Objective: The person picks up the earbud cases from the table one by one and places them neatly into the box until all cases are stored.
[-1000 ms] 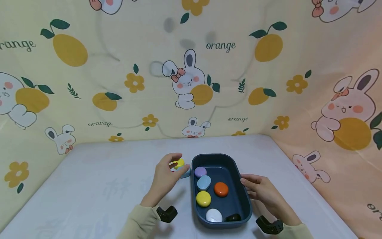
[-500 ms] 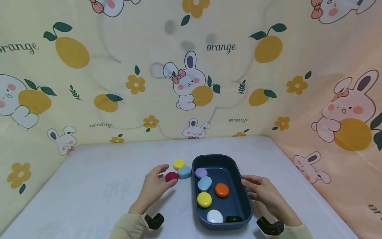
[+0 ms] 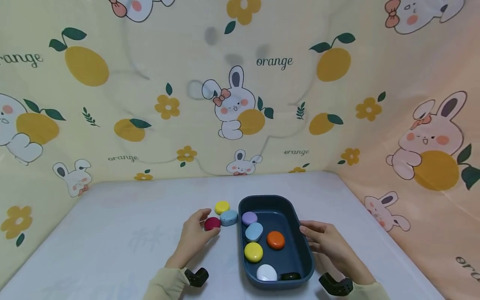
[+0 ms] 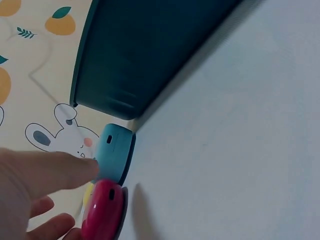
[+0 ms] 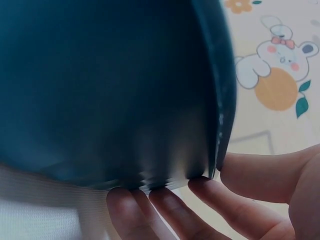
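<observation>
Blue tray (image 3: 279, 220) sits clamped by right hand (image 3: 330, 241); left grip (image 3: 190, 238) gapes beside red piece (image 3: 212, 223).

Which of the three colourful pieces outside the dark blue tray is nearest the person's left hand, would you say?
The red piece, right beside the left hand; the light blue piece and yellow piece lie farther from it.

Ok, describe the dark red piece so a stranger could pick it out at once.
Find the dark blue tray on the white table. Left of it, beside the left hand, lies the dark red piece. It alone is red, unlike the blue piece and yellow piece near it.
</observation>
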`<state>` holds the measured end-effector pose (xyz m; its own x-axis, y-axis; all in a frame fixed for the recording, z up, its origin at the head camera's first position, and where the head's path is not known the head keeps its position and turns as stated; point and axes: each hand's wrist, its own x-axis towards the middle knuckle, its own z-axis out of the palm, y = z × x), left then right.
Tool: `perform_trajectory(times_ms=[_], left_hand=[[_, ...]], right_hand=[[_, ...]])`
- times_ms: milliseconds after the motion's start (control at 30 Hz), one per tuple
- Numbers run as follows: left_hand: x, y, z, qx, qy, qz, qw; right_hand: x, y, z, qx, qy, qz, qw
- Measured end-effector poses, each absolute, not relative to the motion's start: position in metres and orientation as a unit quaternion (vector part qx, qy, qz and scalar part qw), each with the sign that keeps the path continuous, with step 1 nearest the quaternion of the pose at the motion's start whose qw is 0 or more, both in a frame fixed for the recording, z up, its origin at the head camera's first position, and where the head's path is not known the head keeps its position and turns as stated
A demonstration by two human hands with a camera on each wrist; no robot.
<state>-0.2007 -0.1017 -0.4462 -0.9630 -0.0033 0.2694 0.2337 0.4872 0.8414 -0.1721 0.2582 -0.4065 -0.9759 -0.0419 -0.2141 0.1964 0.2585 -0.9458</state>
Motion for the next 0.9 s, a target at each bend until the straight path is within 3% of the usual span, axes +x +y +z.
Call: perform_trajectory(times_ms=[900], left_hand=[[-0.2059,-0.1063,-0.4538,-0.048,-0.869,-0.479,0.112]], right_hand=[[-0.1739,0.2553,-0.4083,0.052,0.785,-0.611,0.094]])
